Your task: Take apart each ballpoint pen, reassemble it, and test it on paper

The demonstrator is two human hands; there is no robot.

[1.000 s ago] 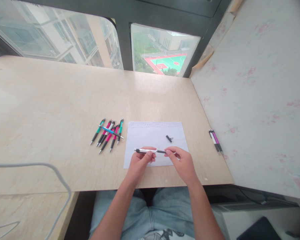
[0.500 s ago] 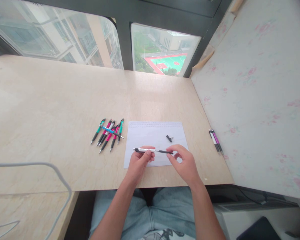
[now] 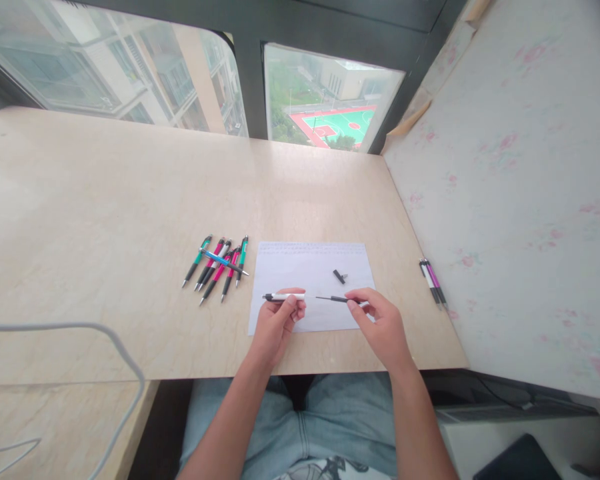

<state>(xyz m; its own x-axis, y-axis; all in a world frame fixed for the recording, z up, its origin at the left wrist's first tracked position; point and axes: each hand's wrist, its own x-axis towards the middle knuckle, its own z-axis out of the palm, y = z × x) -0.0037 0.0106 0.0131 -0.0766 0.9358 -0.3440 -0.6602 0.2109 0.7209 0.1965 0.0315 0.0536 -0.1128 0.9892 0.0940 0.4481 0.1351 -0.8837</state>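
Note:
My left hand (image 3: 279,321) is closed around the white barrel (image 3: 293,297) of a pen, its black end pointing left. In my right hand (image 3: 380,323), thumb and fingers pinch the black front section (image 3: 339,299) of a pen, with a thin dark refill (image 3: 323,297) sticking out toward the barrel. A small gap separates the refill's end from the barrel. Both parts are level above a sheet of paper (image 3: 280,273) with faint lines of writing along its top. A small black piece (image 3: 339,276) with a greyish bit at its side lies on the paper.
Left of the paper lies a group of several pens, green, pink and white, with a blue pen (image 3: 223,261) across them. Two more pens (image 3: 433,283), white and purple, lie by the wall (image 3: 520,220). A grey cable (image 3: 115,347) loops over the table's left front.
My right hand has moved right with the black front section, baring more of the thin refill and widening the distance from the barrel. My left hand has shifted slightly left.

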